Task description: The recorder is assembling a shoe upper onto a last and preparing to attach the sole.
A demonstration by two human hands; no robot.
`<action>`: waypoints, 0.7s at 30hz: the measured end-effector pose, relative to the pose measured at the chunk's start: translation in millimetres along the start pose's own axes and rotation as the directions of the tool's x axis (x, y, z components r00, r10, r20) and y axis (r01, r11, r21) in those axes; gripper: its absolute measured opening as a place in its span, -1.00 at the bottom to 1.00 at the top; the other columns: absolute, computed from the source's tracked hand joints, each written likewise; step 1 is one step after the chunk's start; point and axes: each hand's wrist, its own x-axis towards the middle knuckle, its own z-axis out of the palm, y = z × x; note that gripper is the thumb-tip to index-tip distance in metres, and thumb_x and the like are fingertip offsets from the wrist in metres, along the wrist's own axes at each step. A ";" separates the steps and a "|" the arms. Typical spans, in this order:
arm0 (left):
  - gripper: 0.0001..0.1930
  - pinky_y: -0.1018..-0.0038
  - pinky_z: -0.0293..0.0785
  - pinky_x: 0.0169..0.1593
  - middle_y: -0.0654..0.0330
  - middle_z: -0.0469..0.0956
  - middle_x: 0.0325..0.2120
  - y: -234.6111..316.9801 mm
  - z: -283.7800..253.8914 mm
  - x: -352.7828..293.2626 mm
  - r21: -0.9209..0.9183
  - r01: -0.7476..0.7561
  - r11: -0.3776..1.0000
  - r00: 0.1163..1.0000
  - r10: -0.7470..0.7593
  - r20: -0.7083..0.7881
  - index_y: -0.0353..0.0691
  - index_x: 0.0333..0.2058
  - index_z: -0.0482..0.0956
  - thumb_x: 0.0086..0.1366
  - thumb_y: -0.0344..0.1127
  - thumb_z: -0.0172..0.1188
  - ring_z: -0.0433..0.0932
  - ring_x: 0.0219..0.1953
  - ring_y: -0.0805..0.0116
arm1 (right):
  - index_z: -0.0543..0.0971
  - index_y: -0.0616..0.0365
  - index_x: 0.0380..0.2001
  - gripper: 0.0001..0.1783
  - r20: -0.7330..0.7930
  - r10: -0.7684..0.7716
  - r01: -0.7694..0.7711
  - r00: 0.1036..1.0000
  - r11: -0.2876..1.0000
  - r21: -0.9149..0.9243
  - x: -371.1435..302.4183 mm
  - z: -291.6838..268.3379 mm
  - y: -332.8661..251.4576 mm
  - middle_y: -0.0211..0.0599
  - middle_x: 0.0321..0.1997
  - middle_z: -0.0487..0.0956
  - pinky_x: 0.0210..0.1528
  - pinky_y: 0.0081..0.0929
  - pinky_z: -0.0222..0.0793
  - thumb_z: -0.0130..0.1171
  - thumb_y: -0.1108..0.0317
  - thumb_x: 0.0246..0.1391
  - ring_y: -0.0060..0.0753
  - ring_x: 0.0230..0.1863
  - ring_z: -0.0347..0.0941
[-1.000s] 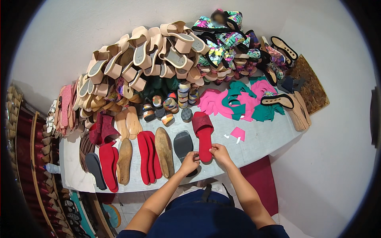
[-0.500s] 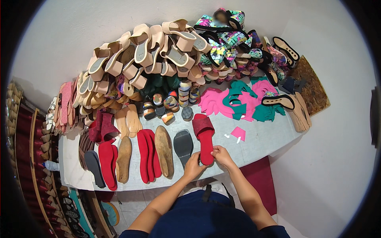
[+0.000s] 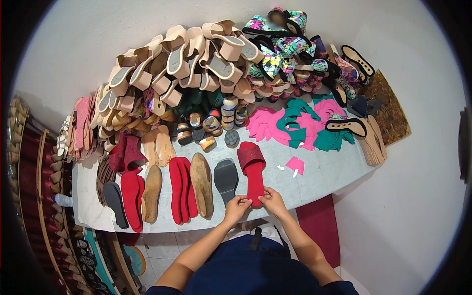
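A red slide sandal [image 3: 255, 182] with a wide, darker red strap lies toe away from me near the table's front edge. Its heel end is pinched between my two hands. My left hand [image 3: 238, 208] grips the left side of the heel, fingers closed. On the other side my right hand [image 3: 272, 201] holds the heel edge with thumb and fingers. Just left of the sandal rests a black sole [image 3: 226, 179], its heel end close to my left hand. Further left are a wooden shoe last [image 3: 202, 184] and a stack of red insoles [image 3: 181, 189].
The pale table [image 3: 314, 172] carries beige heeled sandals [image 3: 177, 59] piled along the wall. Patterned sandals [image 3: 285, 49], pink and green cut pieces [image 3: 300, 123] and several multicoloured heels [image 3: 211, 127] lie there too. A second wooden last [image 3: 152, 194] stands beside more red insoles [image 3: 131, 199].
My left hand has shifted slightly at the heel, and its fingers now pinch the side edge. My right hand has moved slightly down along the heel. The sandal stays almost in place.
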 end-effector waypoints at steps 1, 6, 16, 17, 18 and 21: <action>-0.70 0.61 0.41 -0.31 0.18 0.50 -0.44 -4.0 -1.0 1.4 -0.004 0.001 1.000 1.000 -0.001 -0.007 -0.40 -0.24 0.44 0.05 -0.37 0.17 0.47 -0.43 0.52 | 0.28 0.43 -0.05 -0.49 0.008 -0.013 0.013 1.000 1.000 0.020 -1.5 1.3 -1.1 -0.16 -0.27 0.51 -0.29 -0.61 0.35 0.12 0.49 -0.12 -0.53 -0.33 0.45; -0.79 0.64 0.42 -0.37 0.18 0.52 -0.51 -13.4 -2.9 14.6 0.071 -0.019 0.997 0.999 0.022 -0.041 -0.42 -0.37 0.48 0.01 -0.42 0.19 0.49 -0.47 0.51 | 0.32 0.38 -0.08 -0.54 -0.041 -0.039 0.035 0.998 0.995 -0.097 1.0 5.4 4.8 -0.29 -0.32 0.48 -0.32 -0.71 0.31 0.13 0.56 -0.13 -0.67 -0.41 0.36; -0.75 0.59 0.46 -0.40 0.16 0.51 -0.50 -9.6 2.4 21.3 0.024 0.018 1.000 0.997 -0.017 -0.072 -0.42 -0.35 0.42 -0.05 -0.47 0.20 0.50 -0.48 0.46 | 0.25 0.35 -0.06 -0.53 -0.036 -0.061 0.050 0.998 0.964 -0.260 4.3 4.4 8.6 -0.26 -0.31 0.47 -0.29 -0.66 0.33 0.11 0.51 -0.08 -0.60 -0.37 0.40; -0.72 0.59 0.46 -0.40 0.15 0.50 -0.48 -10.1 1.8 22.3 0.077 0.011 0.997 0.999 -0.007 -0.050 -0.43 -0.32 0.41 -0.05 -0.45 0.20 0.50 -0.47 0.45 | 0.25 0.35 -0.06 -0.53 -0.037 -0.068 0.056 0.997 0.964 -0.261 3.1 3.6 11.1 -0.26 -0.31 0.47 -0.29 -0.66 0.33 0.11 0.51 -0.08 -0.60 -0.37 0.40; -0.69 0.58 0.46 -0.39 0.13 0.49 -0.45 -9.9 0.2 24.3 0.127 0.001 0.992 0.999 0.004 -0.033 -0.44 -0.30 0.41 -0.04 -0.43 0.20 0.50 -0.45 0.44 | 0.26 0.34 -0.05 -0.50 -0.025 -0.063 0.056 0.998 0.977 -0.207 2.3 3.4 12.2 -0.23 -0.31 0.47 -0.32 -0.62 0.34 0.13 0.45 -0.10 -0.55 -0.38 0.40; -0.62 0.58 0.43 -0.35 0.13 0.43 -0.36 -7.0 -8.9 26.5 0.220 -0.032 0.975 0.996 0.014 0.085 -0.45 -0.16 0.30 0.05 -0.44 0.14 0.45 -0.40 0.46 | 0.26 0.35 -0.03 -0.45 0.018 -0.038 0.040 0.999 0.994 -0.098 2.9 -5.2 9.2 -0.21 -0.31 0.48 -0.32 -0.58 0.34 0.15 0.37 -0.11 -0.52 -0.36 0.40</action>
